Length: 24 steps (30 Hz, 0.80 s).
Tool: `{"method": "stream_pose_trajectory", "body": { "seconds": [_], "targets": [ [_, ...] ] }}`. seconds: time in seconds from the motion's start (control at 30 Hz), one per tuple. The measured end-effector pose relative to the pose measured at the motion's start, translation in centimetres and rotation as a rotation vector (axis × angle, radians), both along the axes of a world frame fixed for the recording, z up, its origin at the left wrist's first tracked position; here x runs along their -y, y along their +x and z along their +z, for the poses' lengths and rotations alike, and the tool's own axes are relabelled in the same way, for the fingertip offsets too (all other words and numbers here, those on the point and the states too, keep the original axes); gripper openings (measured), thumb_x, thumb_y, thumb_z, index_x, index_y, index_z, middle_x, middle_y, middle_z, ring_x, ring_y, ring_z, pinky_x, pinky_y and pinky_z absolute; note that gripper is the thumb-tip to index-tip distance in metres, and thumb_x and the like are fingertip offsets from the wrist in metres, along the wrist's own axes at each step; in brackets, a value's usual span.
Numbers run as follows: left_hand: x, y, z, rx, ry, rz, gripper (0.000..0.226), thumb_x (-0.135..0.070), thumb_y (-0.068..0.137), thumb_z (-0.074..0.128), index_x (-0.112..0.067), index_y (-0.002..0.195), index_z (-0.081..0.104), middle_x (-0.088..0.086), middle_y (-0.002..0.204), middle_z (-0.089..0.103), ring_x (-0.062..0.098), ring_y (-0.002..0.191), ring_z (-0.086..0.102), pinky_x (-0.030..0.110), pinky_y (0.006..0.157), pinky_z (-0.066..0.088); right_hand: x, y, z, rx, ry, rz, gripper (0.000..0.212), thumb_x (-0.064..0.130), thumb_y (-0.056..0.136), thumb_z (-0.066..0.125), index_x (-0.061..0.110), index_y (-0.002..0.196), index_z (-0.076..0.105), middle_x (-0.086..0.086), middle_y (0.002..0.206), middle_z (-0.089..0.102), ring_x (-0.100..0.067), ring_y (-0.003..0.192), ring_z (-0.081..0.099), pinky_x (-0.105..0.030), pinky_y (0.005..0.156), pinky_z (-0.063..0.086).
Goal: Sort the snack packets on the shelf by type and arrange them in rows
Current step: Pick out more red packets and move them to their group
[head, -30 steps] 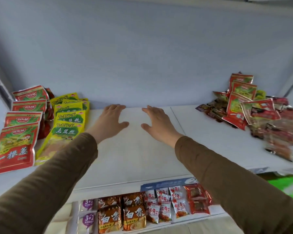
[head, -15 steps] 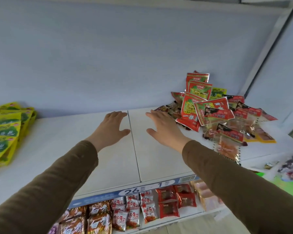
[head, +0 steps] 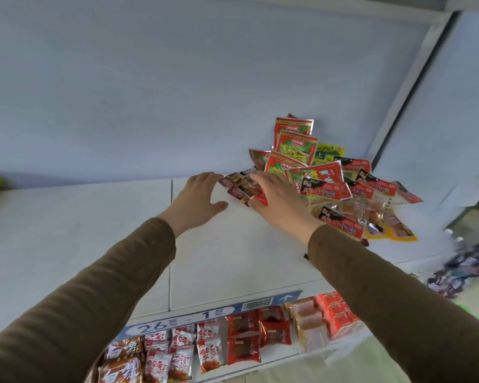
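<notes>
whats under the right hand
The right hand covers the near-left edge of the snack pile; small dark red packets stick out past its fingers. Anything directly beneath the palm is hidden.

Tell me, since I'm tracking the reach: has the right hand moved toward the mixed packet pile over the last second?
Yes. The right hand has moved right along the shelf, crossing its seam, and now overlaps the packet pile.

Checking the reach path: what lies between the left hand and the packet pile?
Head view: only bare white shelf separates the left hand from the packet pile.
</notes>
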<state>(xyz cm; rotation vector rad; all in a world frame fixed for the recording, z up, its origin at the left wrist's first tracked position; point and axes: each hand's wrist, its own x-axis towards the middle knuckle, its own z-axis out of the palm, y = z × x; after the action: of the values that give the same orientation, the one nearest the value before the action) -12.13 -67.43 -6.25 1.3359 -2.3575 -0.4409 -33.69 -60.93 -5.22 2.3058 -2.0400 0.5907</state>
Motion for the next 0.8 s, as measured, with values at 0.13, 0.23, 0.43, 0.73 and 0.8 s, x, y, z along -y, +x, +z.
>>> {"method": "stream_pose_trajectory", "body": {
  "seconds": [0.13,0.23,0.43,0.73,0.8],
  "targets": [
    [-0.3,-4.8,0.6,-0.036,-0.017,0.053,0.070,-0.033,0.095,0.069,-0.016,0.156,0.038,0.007,0.162,0.037,0.029,0.149,0.029,0.037,0.120,0.024,0.0,-4.9,0.4,0.000,-0.026,0.030,0.063,0.043,0.100,0.057,0.020,0.155,0.036,-0.001,0.159,0.041,-0.024,0.148,0.031,-0.043,0.121,0.025],
    [-0.9,-9.0,1.1,-0.077,-0.008,0.115,0.071,-0.031,0.093,0.072,-0.015,0.155,0.040,0.008,0.160,0.038,0.030,0.147,0.031,0.040,0.119,0.027,-0.1,-9.3,0.6,0.001,-0.028,0.082,0.064,0.046,0.100,0.057,0.023,0.156,0.035,0.001,0.160,0.039,-0.022,0.149,0.030,-0.043,0.123,0.023],
    [-2.6,-15.0,0.8,-0.092,0.009,0.197,0.068,-0.032,0.095,0.070,-0.018,0.153,0.040,0.008,0.154,0.045,0.030,0.142,0.037,0.048,0.116,0.032,0.5,-16.7,0.4,0.023,-0.024,0.135,0.066,0.046,0.099,0.058,0.023,0.156,0.034,0.002,0.159,0.041,-0.022,0.148,0.031,-0.041,0.121,0.025],
    [-2.3,-18.3,-0.2,-0.055,0.062,0.269,0.082,-0.042,0.093,0.071,-0.023,0.159,0.028,0.008,0.157,0.041,0.031,0.145,0.036,0.055,0.116,0.035,2.3,-22.3,0.7,0.078,-0.003,-0.044,0.082,0.056,0.093,0.063,0.020,0.158,0.029,-0.005,0.159,0.040,-0.030,0.148,0.030,-0.044,0.118,0.030],
    [-1.8,-18.9,-0.6,-0.069,0.049,0.277,0.087,-0.049,0.088,0.074,-0.026,0.158,0.026,0.007,0.154,0.045,0.031,0.141,0.040,0.057,0.113,0.038,2.7,-23.3,0.6,0.052,0.013,-0.135,0.091,0.061,0.090,0.064,0.017,0.159,0.026,-0.008,0.160,0.039,-0.033,0.148,0.030,-0.046,0.119,0.029]
  ]
}}
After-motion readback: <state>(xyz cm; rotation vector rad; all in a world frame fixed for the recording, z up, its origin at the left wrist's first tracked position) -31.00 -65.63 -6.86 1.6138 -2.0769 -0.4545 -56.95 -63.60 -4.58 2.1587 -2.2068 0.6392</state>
